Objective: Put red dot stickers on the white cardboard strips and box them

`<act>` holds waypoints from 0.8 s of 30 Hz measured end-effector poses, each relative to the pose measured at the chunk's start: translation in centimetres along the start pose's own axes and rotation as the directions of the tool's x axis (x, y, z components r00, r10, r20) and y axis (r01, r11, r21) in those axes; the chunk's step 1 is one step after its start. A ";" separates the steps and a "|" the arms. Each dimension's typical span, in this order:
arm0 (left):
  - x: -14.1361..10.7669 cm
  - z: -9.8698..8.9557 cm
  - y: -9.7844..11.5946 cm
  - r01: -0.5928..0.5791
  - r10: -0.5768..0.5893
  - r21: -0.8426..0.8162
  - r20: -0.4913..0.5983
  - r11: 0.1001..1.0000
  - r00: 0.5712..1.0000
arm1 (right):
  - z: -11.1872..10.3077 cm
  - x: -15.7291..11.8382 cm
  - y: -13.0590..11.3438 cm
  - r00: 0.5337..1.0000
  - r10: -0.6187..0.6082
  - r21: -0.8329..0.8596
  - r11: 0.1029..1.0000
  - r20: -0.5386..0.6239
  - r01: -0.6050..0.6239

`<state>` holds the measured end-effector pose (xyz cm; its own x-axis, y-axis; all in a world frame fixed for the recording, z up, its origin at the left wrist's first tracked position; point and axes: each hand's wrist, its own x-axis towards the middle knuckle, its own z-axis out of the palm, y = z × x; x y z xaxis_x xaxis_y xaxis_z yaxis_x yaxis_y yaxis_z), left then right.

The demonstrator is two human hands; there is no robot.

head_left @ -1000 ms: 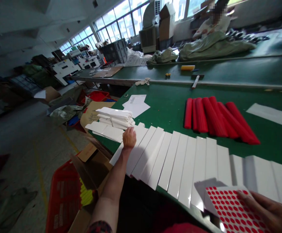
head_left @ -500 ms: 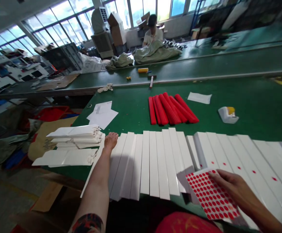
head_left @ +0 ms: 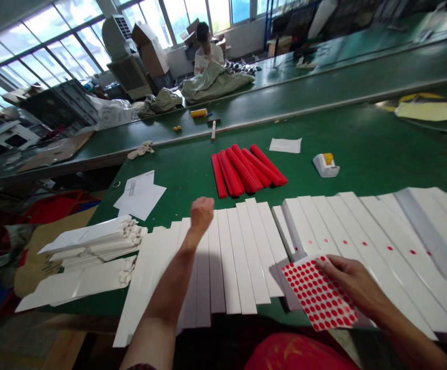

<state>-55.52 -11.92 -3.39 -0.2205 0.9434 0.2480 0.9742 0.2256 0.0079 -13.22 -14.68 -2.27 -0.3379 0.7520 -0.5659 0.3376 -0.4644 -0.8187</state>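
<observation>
In my right hand (head_left: 342,272) is a sheet of round red stickers (head_left: 319,293), pinched at its upper edge between thumb and fingers. The sheet is tilted over the near ends of the long white boxes (head_left: 242,257), which lie side by side in a row. My left hand (head_left: 202,215) is at the far ends of these boxes, left of the middle, with its fingers curled. Whatever those fingers hold, if anything, is hidden. On the right, several white boxes (head_left: 396,277) each carry a red dot.
Red ribbed sleeves (head_left: 246,172) lie beyond the boxes. A tape dispenser (head_left: 326,165) and white paper (head_left: 285,145) are to their right. Flat white cartons (head_left: 92,241) and loose sheets (head_left: 138,192) are on the left. Another person (head_left: 208,54) sits across the far bench (head_left: 304,90).
My left hand has moved right along the far ends of the boxes, its fingers now more curled. The view has turned right. My right hand still holds the sticker sheet.
</observation>
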 end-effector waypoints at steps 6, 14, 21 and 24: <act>3.4 5.7 14.4 -0.273 0.303 -0.279 0.071 0.921 0.950 | 0.3 -1.1 -0.4 0.999 -0.036 0.028 0.999 0.030 0.036; 2.4 7.3 15.2 -0.206 0.241 -0.214 0.154 0.955 0.958 | -0.4 -2.6 1.5 0.998 -0.053 0.059 0.997 0.039 0.051; 1.9 7.3 14.5 -0.202 0.222 -0.183 0.097 0.962 0.970 | -1.2 -3.1 1.0 0.998 -0.061 0.027 0.998 0.021 0.060; 1.6 6.9 13.3 -0.027 0.042 -0.117 0.132 0.993 0.990 | -1.3 -3.5 0.8 0.998 -0.059 0.004 0.998 -0.017 0.059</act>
<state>-43.24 -5.69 -9.59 -0.1837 0.9758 0.1183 0.9787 0.1703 0.1144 -10.64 -17.07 -0.88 -0.3420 0.7858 -0.5153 0.3134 -0.4216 -0.8509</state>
